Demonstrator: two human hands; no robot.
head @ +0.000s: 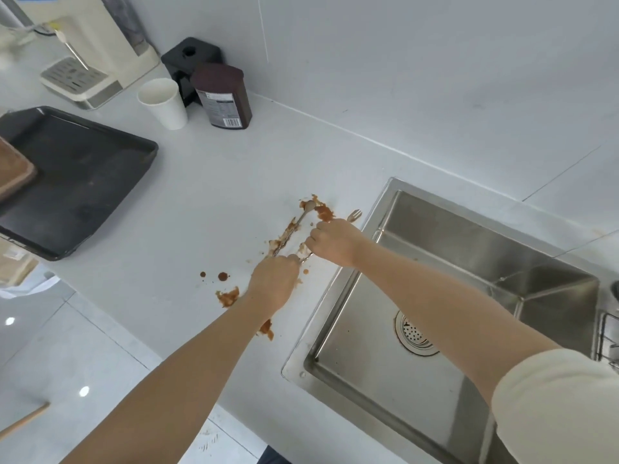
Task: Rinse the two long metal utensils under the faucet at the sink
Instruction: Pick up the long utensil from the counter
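A long metal spoon (296, 226) lies in brown sauce on the white counter, its bowl pointing away from me. My left hand (274, 283) grips its handle end. A long metal fork (354, 215) lies just left of the sink, tines toward the wall. My right hand (333, 241) is curled round the fork's shaft, which hides most of it. The steel sink (385, 380) sits to the right, its basin dry-looking with a round drain (413, 334). No faucet shows in the view.
Brown sauce smears and drops (227, 296) mark the counter near the front edge. At the back left stand a black tray (83, 182), a paper cup (164, 103), a dark sauce bottle (222, 97) and a white appliance (87, 51). A wire rack (608, 339) sits right of the sink.
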